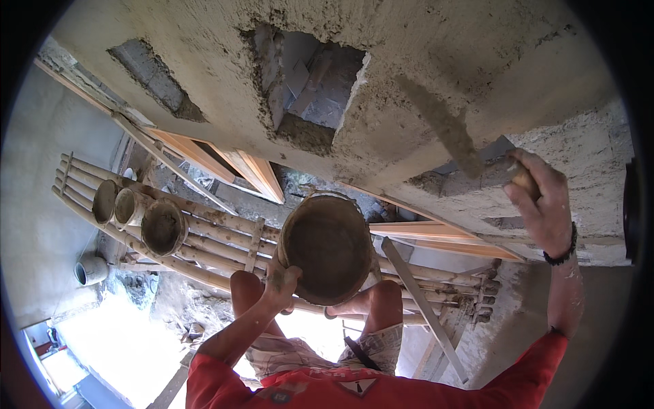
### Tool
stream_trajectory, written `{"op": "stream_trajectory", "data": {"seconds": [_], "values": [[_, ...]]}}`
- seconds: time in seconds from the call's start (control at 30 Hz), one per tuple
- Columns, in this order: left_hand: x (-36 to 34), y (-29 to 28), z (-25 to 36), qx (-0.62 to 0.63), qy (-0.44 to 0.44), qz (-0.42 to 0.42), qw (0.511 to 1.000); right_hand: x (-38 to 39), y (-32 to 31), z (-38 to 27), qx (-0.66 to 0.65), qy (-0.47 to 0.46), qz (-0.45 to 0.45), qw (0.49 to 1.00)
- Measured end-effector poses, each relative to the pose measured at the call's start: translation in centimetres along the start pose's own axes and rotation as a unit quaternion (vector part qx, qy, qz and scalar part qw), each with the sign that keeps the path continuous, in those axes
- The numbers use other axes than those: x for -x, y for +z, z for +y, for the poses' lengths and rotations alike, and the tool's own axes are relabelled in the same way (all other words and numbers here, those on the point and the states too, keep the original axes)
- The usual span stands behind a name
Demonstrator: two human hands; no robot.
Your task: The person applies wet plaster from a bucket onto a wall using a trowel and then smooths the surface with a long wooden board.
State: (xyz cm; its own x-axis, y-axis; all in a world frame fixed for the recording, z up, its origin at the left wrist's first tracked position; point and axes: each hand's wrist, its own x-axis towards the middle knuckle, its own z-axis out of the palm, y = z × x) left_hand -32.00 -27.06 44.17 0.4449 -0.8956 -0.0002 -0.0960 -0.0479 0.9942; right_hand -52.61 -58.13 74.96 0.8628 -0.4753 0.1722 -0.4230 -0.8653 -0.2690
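Note:
My left hand grips the rim of a round, mortar-caked bucket in front of my knees. The inside of the bucket is dark, and how much mortar it holds is hard to tell. In my right hand, up at the right, is the wooden handle of a trowel. Its long blade, coated in grey mortar, points up and left in front of the rough plastered wall. Whether the blade touches the wall cannot be told.
Under me runs a scaffold of round poles. Several buckets stand on it at left, including a mortar-smeared one. Another bucket lies lower down. The wall has a broken-edged opening; a loose plank slants at right.

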Motion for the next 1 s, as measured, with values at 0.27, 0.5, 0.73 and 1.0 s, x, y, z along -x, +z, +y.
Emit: {"op": "stream_trajectory", "data": {"seconds": [0.27, 0.5, 0.73, 1.0], "values": [[-1.8, 0.9, 11.2, 0.240, -0.250, 0.076, 0.935, 3.7, 7.9, -2.6, 0.084, -0.071, -0.240, 0.964], [-2.4, 1.1, 16.1, 0.249, -0.186, 0.105, 0.945, 4.6, 14.2, -5.0, 0.065, 0.035, -0.363, 0.929], [-1.8, -0.8, 17.1, 0.125, -0.148, 0.118, 0.974, 5.7, 14.5, -3.6, -0.166, -0.042, -0.225, 0.959], [-1.3, -2.3, 15.6, 0.268, -0.236, 0.155, 0.921, 2.2, 11.6, -5.4, -0.134, -0.037, -0.180, 0.974]]}}
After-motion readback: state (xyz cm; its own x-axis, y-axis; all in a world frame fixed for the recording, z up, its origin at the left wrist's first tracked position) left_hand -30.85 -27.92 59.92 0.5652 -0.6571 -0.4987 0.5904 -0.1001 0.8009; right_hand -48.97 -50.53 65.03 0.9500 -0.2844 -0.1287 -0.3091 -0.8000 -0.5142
